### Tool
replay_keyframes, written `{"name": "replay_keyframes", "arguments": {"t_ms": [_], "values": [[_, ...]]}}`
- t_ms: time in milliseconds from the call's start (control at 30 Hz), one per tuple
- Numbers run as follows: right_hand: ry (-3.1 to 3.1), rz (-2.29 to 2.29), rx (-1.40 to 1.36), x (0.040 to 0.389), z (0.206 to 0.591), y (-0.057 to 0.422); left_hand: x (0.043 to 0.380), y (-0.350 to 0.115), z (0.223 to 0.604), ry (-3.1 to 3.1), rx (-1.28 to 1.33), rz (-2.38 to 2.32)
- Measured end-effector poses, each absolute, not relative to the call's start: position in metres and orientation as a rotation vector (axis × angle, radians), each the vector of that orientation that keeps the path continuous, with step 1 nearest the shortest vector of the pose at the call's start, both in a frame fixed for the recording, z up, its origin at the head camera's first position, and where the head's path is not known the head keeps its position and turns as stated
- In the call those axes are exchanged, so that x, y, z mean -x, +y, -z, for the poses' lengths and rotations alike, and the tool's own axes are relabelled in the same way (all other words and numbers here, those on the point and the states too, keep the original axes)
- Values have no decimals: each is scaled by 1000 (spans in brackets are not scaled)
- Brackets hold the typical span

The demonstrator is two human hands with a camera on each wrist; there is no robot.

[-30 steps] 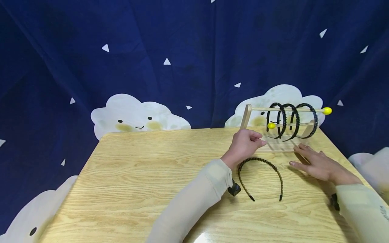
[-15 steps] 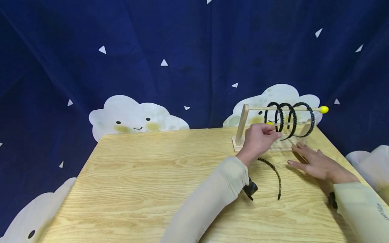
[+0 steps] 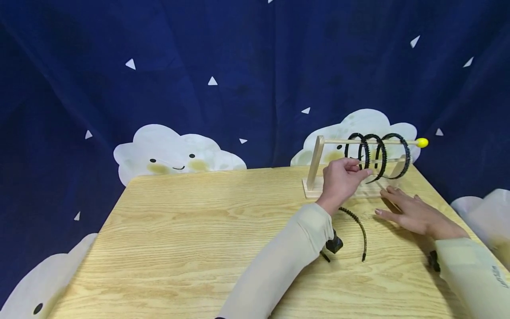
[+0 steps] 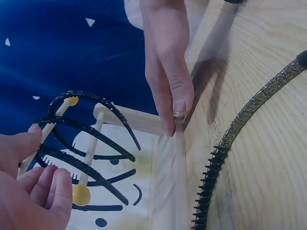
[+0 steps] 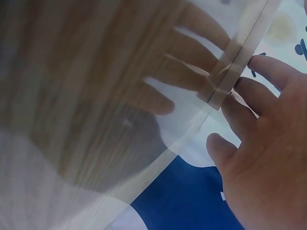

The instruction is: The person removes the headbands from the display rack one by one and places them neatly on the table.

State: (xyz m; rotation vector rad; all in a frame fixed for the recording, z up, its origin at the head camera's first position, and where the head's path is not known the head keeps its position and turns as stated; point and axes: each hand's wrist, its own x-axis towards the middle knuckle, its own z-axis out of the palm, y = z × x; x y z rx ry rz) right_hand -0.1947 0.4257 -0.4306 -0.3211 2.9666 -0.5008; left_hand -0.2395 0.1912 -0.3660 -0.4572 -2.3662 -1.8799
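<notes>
The wooden stand (image 3: 316, 159) has two rods hung with several black headbands (image 3: 384, 157). My left hand (image 3: 340, 179) is at the leftmost headband (image 4: 91, 172), its thumb on one side and curled fingers on the other; it appears to pinch the band, though the contact is partly hidden. In the left wrist view, the near rod's yellow knob (image 4: 80, 195) sits beside those fingers; my hand hides it from the head camera. My right hand (image 3: 416, 217) lies with extended fingers at the stand's base (image 5: 232, 62), fingertips touching its edge.
Another headband, dark and gold with small teeth (image 3: 356, 219), lies on the wooden table (image 3: 191, 230) in front of the stand, partly covered by my left wrist. Behind the table hangs a navy curtain (image 3: 199, 53) with white clouds.
My left hand has moved right and up from the stand's left upright to the leftmost headband, passing in front of the near knob. The right hand stays at the base.
</notes>
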Motion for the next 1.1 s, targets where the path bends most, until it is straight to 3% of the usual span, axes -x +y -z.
{"name": "replay_keyframes", "arguments": {"t_ms": [1100], "values": [[2968, 465, 310, 195, 430, 425, 245, 194, 358, -2383, 547, 1682]]}}
